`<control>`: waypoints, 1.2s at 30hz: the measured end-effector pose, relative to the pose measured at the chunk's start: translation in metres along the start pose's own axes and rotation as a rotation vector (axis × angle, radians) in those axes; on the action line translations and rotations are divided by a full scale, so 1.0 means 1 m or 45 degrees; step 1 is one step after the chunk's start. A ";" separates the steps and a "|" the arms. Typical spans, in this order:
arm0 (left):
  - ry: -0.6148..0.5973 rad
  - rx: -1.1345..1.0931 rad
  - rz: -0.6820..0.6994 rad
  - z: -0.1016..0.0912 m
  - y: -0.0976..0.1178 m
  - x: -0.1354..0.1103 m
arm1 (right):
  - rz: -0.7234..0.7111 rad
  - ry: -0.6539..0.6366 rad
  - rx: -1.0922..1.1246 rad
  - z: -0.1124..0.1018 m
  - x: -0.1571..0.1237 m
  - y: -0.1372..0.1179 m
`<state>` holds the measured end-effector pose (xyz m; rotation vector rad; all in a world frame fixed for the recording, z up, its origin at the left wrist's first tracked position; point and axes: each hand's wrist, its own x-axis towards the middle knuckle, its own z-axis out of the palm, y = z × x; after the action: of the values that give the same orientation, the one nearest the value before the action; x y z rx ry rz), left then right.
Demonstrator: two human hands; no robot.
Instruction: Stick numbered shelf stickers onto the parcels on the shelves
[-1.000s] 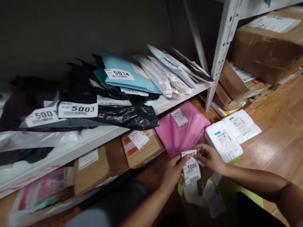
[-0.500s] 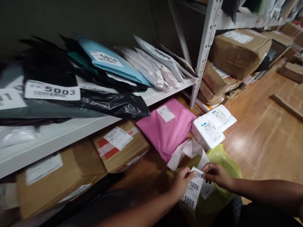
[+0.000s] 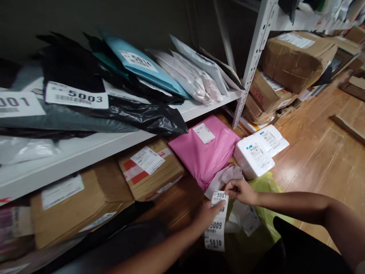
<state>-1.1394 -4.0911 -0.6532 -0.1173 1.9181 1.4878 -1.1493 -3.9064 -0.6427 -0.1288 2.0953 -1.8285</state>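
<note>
My left hand (image 3: 205, 215) grips a strip of white numbered labels (image 3: 216, 224) that hangs down, reading 5007 to 5010. My right hand (image 3: 242, 190) pinches the top label, 5007, at its upper edge, fingers closed on it. Behind the hands trails a crumpled white backing paper (image 3: 223, 178). A pink mailer bag (image 3: 207, 150) with a white shipping label lies on the floor just beyond, and two white parcels (image 3: 261, 152) sit to its right. A yellow-green plastic bag (image 3: 265, 213) lies under my right forearm.
A white metal shelf (image 3: 119, 139) carries black, teal, blue and white mailers tagged 5001, 5003, 5014. Cardboard boxes (image 3: 149, 169) sit under it on the wood floor. A shelf upright (image 3: 252, 64) stands right of centre, with more boxes (image 3: 293, 61) behind it.
The label strip has been drawn further out, so 5010 now shows at its bottom. My right hand has shifted up and left to the 5007 label. The view swung slightly right.
</note>
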 end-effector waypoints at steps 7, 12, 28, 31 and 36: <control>-0.018 -0.072 0.074 -0.027 0.000 0.003 | 0.000 0.027 -0.048 -0.004 0.021 0.000; 0.026 -0.288 0.100 -0.037 0.007 -0.003 | -0.043 0.002 -0.047 -0.004 0.030 0.000; 0.212 -0.164 0.090 -0.026 0.029 -0.002 | -0.169 -0.054 -0.366 -0.035 0.049 -0.041; 0.221 -0.197 0.119 -0.024 0.039 -0.003 | -0.148 -0.029 -0.326 -0.041 0.054 -0.046; 0.253 -0.191 0.181 -0.022 0.040 -0.005 | -0.147 -0.097 -0.259 -0.047 0.054 -0.049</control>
<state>-1.1645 -4.0989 -0.6150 -0.2075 2.0025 1.7727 -1.2232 -3.8867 -0.6010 -0.3722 2.2566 -1.6397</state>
